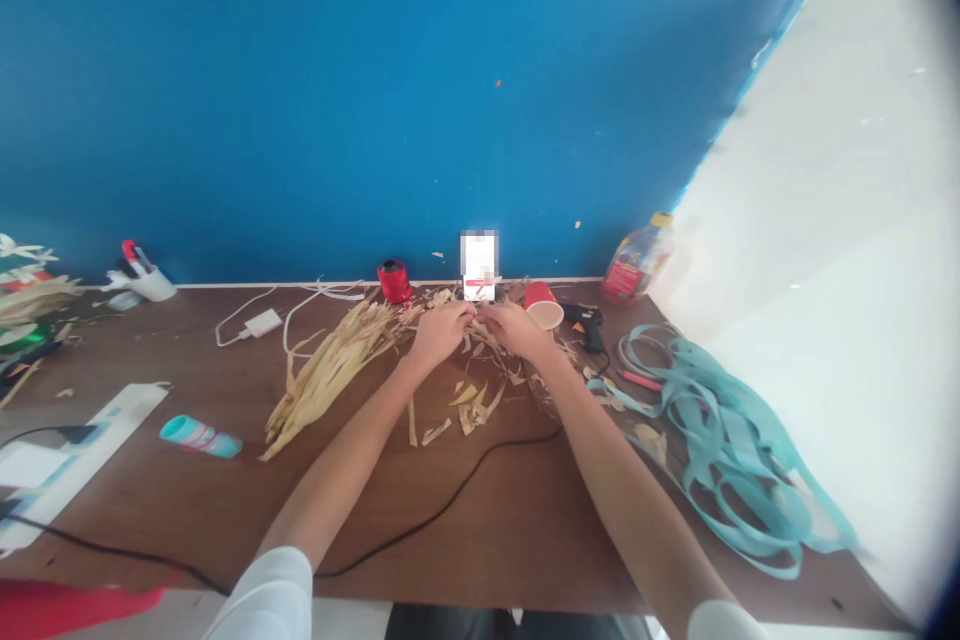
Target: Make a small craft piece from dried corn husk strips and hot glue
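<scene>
1. Right at the bottom, white sleeves [270, 595] on both arms, and the forearms reach up the frame to the work.
2. The left hand [441, 335] and right hand [517, 330] meet at the middle, both curled closed, fingertips pinching dry leaf strips [471, 328] between them; the exact hold is partly hidden.
3. Just left of the hands lies the leaf bundle [330, 370], long axis running diagonally, its loose ends pointing down-left and the other end up-right, toward the left hand.
4. Loose leaf scraps [469, 410] litter the wooden table [150, 510] under the hands, and a black cable [450, 500] curves across the wood nearer in.
5. Over on the right, a tangle of teal ribbon [720, 440] sprawls, with a glue gun [585, 325] just beside the right hand and a red cup [544, 307] tipped on its side.
6. On the left, a teal tube [200, 436] lies on its side, and a white charger [262, 323] trails its cord.
7. Along the back, there's a red spool [394, 280], a blurred white card [478, 265] standing upright, and a bottle [637, 258] off to the right.
8. Farthest out, a blue wall [375, 90] fills the view, meeting a white wall [825, 220] on the right.
</scene>
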A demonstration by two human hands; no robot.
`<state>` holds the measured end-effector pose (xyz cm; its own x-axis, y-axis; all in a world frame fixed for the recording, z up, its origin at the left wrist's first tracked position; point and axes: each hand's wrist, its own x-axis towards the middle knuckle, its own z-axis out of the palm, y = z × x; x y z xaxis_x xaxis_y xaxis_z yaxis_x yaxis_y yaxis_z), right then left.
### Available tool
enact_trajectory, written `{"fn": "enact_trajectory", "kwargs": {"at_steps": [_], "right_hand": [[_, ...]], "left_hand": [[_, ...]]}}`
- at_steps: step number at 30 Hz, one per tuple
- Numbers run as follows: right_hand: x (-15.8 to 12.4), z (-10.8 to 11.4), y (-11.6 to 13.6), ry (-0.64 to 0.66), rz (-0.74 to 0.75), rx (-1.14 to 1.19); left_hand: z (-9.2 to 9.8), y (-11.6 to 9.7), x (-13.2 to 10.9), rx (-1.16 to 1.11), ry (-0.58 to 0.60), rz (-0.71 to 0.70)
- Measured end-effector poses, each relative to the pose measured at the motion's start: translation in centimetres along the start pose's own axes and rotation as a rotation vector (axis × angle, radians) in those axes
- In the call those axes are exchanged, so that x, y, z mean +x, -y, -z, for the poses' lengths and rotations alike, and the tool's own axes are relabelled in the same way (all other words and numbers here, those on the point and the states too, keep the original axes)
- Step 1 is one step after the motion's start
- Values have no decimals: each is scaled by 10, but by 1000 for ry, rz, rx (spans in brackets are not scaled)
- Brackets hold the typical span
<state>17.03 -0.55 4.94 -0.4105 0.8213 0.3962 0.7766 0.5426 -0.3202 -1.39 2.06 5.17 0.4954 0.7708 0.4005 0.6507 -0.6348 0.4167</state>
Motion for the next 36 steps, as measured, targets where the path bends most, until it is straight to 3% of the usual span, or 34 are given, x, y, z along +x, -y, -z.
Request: {"fn": "enact_trajectory", "kwargs": {"at_steps": [12, 25, 36], "right_hand": [[1, -2, -3, -56, 10, 1], [-1, -23, -6, -113, 46, -76], [1, -23, -10, -43, 51, -72]], "left_hand": [[-3, 2, -2, -79, -36, -3], [-6, 5, 0, -140, -7, -13], [-9, 14, 1, -121, 7, -34]]}}
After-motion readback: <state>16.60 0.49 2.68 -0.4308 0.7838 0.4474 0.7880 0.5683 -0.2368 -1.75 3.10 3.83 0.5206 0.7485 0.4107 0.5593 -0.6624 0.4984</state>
